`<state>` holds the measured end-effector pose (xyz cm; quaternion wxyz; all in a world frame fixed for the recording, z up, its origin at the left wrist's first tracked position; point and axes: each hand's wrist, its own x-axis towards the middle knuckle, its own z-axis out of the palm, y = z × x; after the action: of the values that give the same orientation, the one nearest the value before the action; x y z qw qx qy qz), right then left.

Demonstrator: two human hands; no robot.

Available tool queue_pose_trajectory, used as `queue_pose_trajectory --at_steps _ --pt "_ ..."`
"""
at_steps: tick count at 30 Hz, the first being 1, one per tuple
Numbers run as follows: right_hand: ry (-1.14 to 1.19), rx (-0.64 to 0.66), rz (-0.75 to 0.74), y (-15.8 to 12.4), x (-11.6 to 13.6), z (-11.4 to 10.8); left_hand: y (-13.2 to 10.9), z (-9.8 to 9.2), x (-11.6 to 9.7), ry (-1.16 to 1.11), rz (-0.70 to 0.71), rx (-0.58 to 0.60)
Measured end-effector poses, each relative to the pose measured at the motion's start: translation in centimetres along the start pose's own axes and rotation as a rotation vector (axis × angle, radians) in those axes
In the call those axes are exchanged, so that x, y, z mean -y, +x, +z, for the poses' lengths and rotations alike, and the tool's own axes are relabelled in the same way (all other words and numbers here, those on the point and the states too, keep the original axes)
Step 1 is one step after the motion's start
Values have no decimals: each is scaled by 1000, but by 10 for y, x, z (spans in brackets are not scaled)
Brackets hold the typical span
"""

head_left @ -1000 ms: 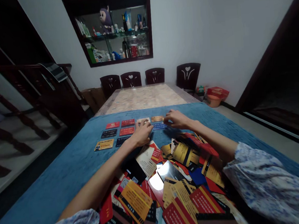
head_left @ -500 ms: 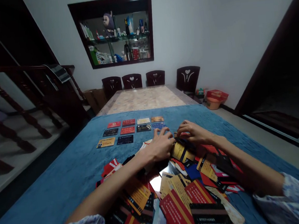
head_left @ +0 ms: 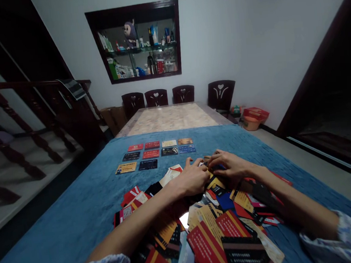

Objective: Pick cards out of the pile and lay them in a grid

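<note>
My left hand (head_left: 194, 177) reaches over the back of a loose pile of cards (head_left: 207, 248), its fingers curled towards my other hand. Facing it, my right hand (head_left: 228, 164) is bent down with thumb and fingertips closed among the cards. Between the two hands a yellow card (head_left: 215, 183) shows in part. The fingertips seem to grip cards there, though the hands cover most of what they hold. Beyond my left hand, several cards (head_left: 151, 154) lie flat and face up in three rows, apart from each other.
A blue cloth (head_left: 85, 187) covers the near part of the table, and the bare tabletop (head_left: 168, 118) shows past it. Dark chairs (head_left: 221, 95) stand at the far end. To the left is a wooden railing (head_left: 26, 131); a red-and-orange container (head_left: 252, 118) sits on the floor at right.
Both hands stay at the back of the pile, fingers now lower and closer together. The dark card between them is largely covered now. The view has tilted up slightly.
</note>
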<state>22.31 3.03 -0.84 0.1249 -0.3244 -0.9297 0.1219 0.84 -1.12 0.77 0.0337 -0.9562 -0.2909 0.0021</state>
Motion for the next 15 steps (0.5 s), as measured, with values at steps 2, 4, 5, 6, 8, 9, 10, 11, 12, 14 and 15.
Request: queue_pose_trajectory --at_steps 2,4,5,6,8,9,10,11,12,14,15 --pt "-25 14 8 -1 1 1 1 0 0 -17 -17 6" --pt "-49 20 12 -2 1 2 1 2 0 -32 -35 6" --pt "-60 20 13 -2 0 2 1 3 1 -36 -42 3" --pt "-68 23 12 -2 0 3 1 3 1 -37 -49 -1" --pt "-80 31 18 -3 0 3 0 4 3 -37 -66 -14" --pt "-86 35 25 -3 0 3 0 4 3 -37 -75 -20" --pt "-93 42 31 -3 0 2 -1 4 4 -40 -84 -21" --pt "-99 49 37 -3 1 2 -1 4 5 -43 -92 -21" --pt "-104 55 42 -3 2 1 -1 3 5 -48 -97 -19" --pt "-110 56 53 -4 2 0 -1 2 6 -56 -103 -14" --pt "-110 55 60 -4 2 0 -1 1 6 -61 -107 -10"
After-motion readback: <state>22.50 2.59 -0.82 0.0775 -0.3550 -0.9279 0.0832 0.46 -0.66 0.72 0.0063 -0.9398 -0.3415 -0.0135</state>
